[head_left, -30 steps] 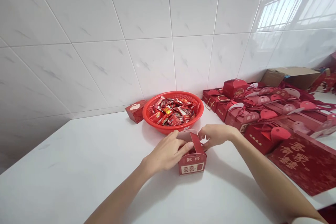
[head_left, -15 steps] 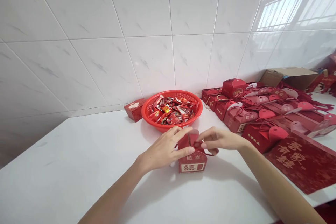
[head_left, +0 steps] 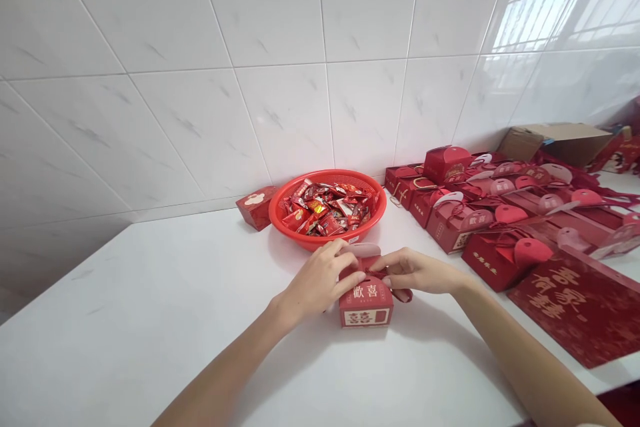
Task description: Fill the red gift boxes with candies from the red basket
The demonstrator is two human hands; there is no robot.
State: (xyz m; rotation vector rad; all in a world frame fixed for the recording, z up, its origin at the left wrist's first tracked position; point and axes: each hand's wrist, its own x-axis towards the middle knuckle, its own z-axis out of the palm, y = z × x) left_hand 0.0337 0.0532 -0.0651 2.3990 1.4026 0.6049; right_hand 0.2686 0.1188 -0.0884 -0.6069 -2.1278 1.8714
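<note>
A small red candy box (head_left: 367,315) with gold and white lettering stands on the white table right in front of me. Its front flap is folded down over the top, while a pale rear flap (head_left: 364,250) sticks up behind. My left hand (head_left: 325,278) is closed on the box's top from the left, thumb on the front flap. From the right, my right hand (head_left: 420,271) pinches dark red ribbon at the box's top; its fingertips are partly hidden. A loop of ribbon (head_left: 403,295) hangs at the right side.
Behind the box sits a red plastic basket (head_left: 280,230) full of wrapped sweets. A red box (head_left: 256,207) lies left of it by the tiled wall. Many red gift boxes (head_left: 457,223), a flat red bag (head_left: 580,307) and a cardboard carton (head_left: 560,137) fill the right side.
The front flap has come down over the box's top and now faces me more fully. My right hand has moved slightly left and closer to the box.
</note>
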